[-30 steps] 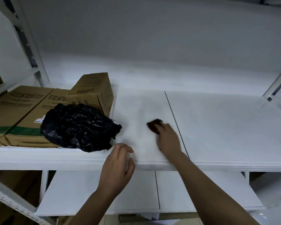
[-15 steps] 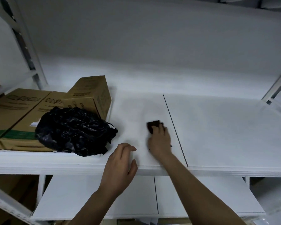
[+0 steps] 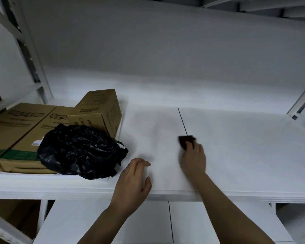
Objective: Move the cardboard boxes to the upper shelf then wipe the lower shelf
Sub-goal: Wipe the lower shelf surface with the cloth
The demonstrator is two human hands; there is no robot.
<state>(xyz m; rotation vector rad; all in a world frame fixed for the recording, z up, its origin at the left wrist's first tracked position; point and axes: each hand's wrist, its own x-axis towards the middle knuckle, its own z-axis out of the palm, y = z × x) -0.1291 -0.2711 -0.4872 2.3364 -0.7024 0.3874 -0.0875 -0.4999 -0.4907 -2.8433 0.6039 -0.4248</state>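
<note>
My right hand [image 3: 193, 158] presses a small dark brown cloth [image 3: 185, 140] onto the white shelf [image 3: 236, 147], right at the seam between its two boards. My left hand [image 3: 133, 180] rests on the shelf's front edge, fingers loosely curled and holding nothing. At the left of the same shelf lie flat cardboard boxes [image 3: 16, 131], with a smaller cardboard box [image 3: 102, 110] on top of them. A crumpled black plastic bag [image 3: 81, 152] sits against the boxes, just left of my left hand.
Another white shelf [image 3: 192, 224] lies below the one my hands are on. A white rack upright [image 3: 33, 55] rises at the left and another upright [image 3: 301, 101] at the right. The wall closes off the back.
My right hand has slid the cloth to the right, from left of the board seam onto it. My left hand has stayed on the shelf edge.
</note>
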